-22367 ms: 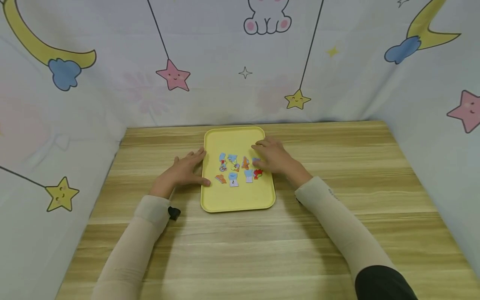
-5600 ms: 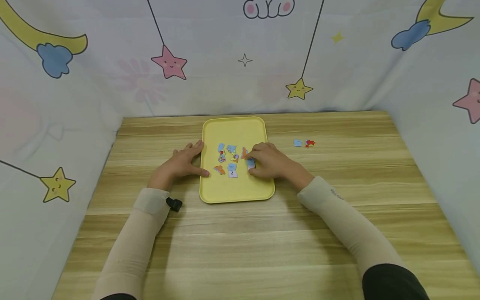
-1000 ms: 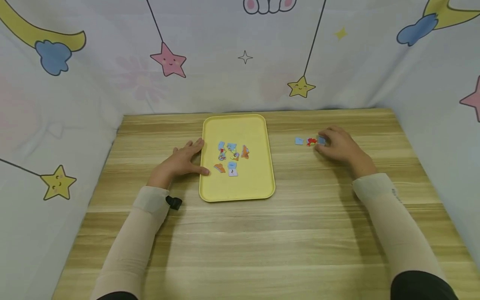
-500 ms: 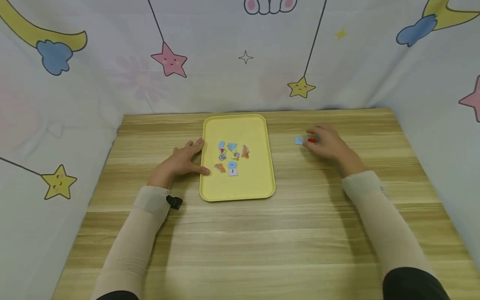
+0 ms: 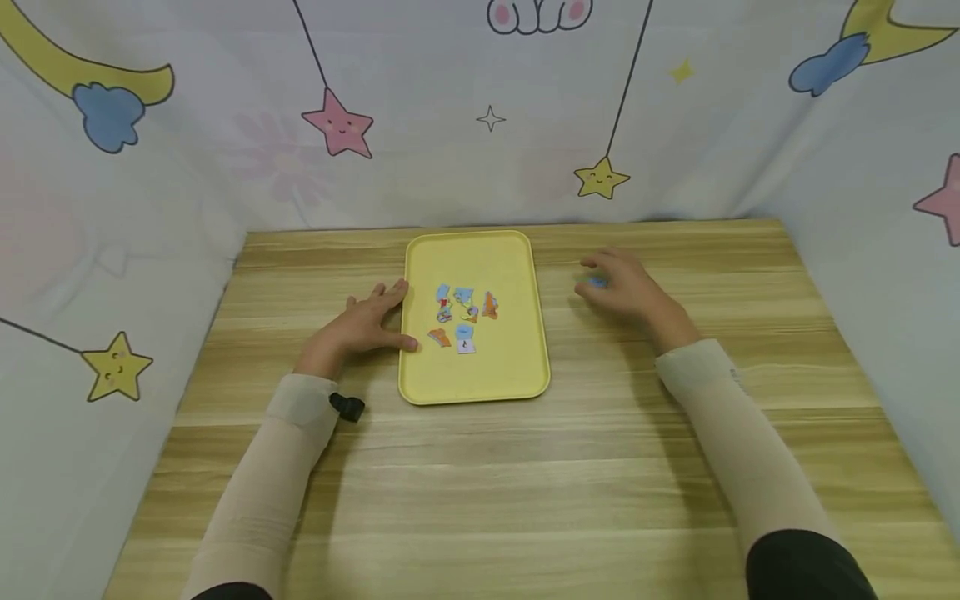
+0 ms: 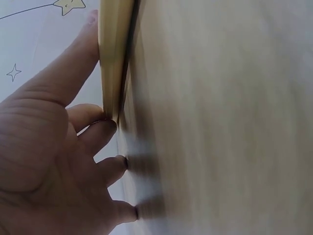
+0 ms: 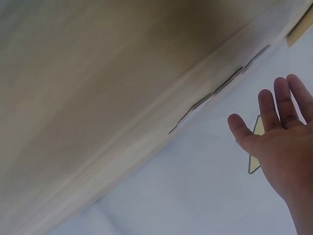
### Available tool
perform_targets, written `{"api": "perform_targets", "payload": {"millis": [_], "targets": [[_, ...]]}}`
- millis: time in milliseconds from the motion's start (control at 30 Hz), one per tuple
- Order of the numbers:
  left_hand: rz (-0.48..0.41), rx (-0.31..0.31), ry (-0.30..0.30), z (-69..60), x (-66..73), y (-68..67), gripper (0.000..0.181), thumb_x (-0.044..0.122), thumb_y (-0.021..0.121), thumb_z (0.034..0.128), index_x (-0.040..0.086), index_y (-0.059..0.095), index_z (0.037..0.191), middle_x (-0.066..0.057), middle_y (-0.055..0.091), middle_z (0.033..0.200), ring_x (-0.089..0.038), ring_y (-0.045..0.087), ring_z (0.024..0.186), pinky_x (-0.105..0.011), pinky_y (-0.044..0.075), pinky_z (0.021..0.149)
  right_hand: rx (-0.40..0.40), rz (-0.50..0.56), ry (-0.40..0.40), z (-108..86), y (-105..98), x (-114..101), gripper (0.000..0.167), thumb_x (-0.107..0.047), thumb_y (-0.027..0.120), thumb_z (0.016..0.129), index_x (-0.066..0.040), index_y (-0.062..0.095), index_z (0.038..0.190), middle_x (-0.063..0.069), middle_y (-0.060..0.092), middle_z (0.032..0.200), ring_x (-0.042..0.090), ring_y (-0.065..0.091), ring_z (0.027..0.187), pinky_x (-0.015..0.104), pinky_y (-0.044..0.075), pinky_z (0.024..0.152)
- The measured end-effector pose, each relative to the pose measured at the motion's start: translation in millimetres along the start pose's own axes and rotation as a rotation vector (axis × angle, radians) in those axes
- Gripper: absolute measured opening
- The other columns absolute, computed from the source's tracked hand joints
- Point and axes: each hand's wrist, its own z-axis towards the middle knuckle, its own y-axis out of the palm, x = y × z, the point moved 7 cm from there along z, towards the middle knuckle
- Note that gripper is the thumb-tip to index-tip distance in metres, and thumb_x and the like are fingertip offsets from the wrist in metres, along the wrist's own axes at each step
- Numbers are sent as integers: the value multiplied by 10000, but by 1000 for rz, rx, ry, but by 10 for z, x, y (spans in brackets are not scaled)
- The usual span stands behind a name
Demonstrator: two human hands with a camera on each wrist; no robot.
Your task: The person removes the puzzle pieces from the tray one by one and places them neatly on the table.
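A yellow tray lies on the table with several small cut-out pieces on it, among them an orange piece and a white-and-blue piece. My left hand rests at the tray's left edge, thumb on the rim, fingers spread; in the left wrist view the hand touches the tray's side. Right of the tray, my right hand hovers over a blue piece, covering the others there. In the right wrist view the hand shows spread fingers holding nothing.
The wooden table reaches back to a white curtain printed with stars and moons. Curtain also hangs at both sides. A black object is at my left wrist.
My right hand went from the tray to the table on the right, let go of a blue piece there, and has moved left over the row. The left hand has stayed on the tray.
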Motion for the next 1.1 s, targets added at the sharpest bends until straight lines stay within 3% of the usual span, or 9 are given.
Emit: {"api": "perform_targets", "payload": {"millis": [100, 433, 1100], "targets": [[-5, 0, 12, -9, 7, -9, 1186, 447, 857, 886, 71, 79, 1698, -109, 27, 1768, -390, -88, 1614, -709, -163, 1200, -13, 12, -8, 35, 53, -78, 537, -289, 692, 1007, 35, 606, 1427, 255, 593, 1435, 465, 390, 1452, 598, 236, 1236], [-23, -5, 19, -33, -25, -26, 1262, 421, 940, 792, 87, 127, 1698, -56, 32, 1767, -392, -79, 1613, -702, -175, 1198, -8, 15, -65, 145, 149, -260, 528, -274, 710, 987, 47, 623, 1397, 261, 599, 1427, 462, 419, 1439, 573, 275, 1231], [-28, -15, 25, -20, -29, -7, 1259, 439, 930, 796, 93, 123, 1698, -43, 18, 1765, -396, -95, 1610, -708, -184, 1190, 21, 52, -144, 245, 229, -543, 472, -225, 753, 955, 51, 669, 1327, 232, 663, 1281, 423, 552, 1275, 544, 383, 1149]]}}
